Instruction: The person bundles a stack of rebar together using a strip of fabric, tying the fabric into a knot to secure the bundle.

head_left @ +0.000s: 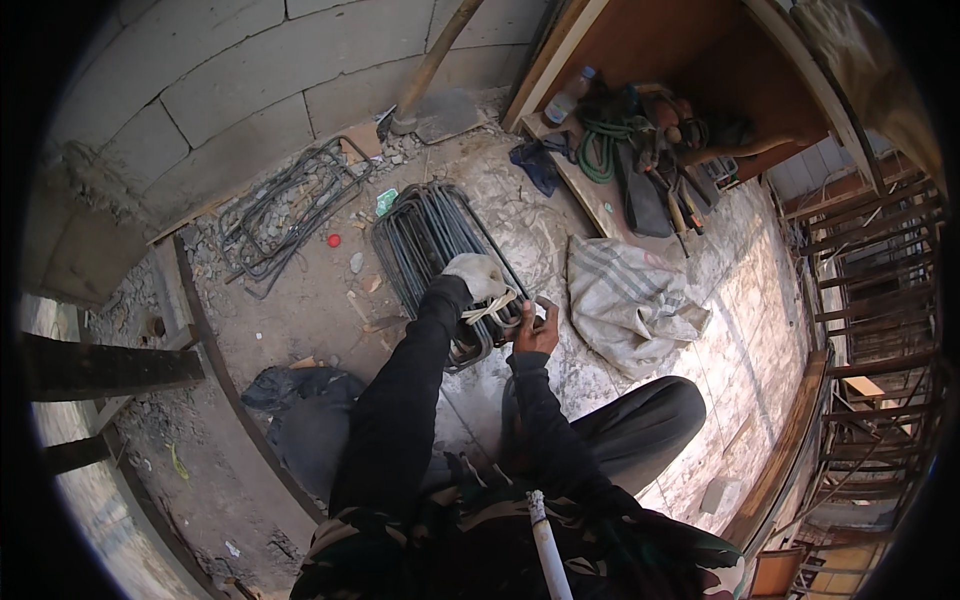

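Currently, a bundle of bent steel rebar stirrups (430,230) lies on the dusty floor (320,310). The gloved left hand (473,276) rests over it beside pale cord (490,308); the bare right hand (536,330) curls at its edge. How far either grip closes, or on what, cannot be told.

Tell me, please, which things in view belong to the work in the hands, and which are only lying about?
At the hands:
- bundle of bent metal rods
- pale strips, between left hand and right hand

Lying about, it seems:
- green rope
- pale sack
- bottle
- loose rods by the wall, perhaps spare
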`<state>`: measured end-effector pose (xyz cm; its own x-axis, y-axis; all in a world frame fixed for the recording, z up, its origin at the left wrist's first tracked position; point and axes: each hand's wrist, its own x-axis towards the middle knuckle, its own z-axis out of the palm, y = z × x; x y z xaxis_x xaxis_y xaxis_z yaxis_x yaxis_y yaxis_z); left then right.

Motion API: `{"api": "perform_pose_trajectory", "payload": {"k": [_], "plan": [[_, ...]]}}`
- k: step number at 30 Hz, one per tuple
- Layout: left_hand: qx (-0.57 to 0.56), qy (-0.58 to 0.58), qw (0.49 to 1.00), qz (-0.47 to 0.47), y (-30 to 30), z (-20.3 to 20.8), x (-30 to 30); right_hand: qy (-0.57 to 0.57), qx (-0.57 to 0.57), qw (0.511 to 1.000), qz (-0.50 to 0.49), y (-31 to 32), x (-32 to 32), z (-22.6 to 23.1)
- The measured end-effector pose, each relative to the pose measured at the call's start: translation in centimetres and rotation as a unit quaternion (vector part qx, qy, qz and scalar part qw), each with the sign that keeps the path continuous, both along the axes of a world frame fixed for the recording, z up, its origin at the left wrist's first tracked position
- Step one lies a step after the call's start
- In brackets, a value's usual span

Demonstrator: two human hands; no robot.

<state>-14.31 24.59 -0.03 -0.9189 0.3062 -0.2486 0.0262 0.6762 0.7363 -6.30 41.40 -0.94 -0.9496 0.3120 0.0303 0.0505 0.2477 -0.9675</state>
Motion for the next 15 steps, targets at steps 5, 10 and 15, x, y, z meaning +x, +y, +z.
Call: {"api": "perform_pose_trajectory", "payload": {"k": [5,10,15], "plan": [[0.008,0.044,0.999,0.002,0.7,0.3,-0.3,0.206,0.267,0.94,0.045,1.3,-1.2,-2.1],[0.01,0.027,0.999,0.017,0.0,-0.1,0.0,0.054,0.398,0.894,0.196,0.3,-1.5,1.2],[-0.018,0.029,0.999,0.022,0.7,-0.1,-0.1,-0.012,0.434,0.863,0.26,1.7,-2.5,0.9]]}}
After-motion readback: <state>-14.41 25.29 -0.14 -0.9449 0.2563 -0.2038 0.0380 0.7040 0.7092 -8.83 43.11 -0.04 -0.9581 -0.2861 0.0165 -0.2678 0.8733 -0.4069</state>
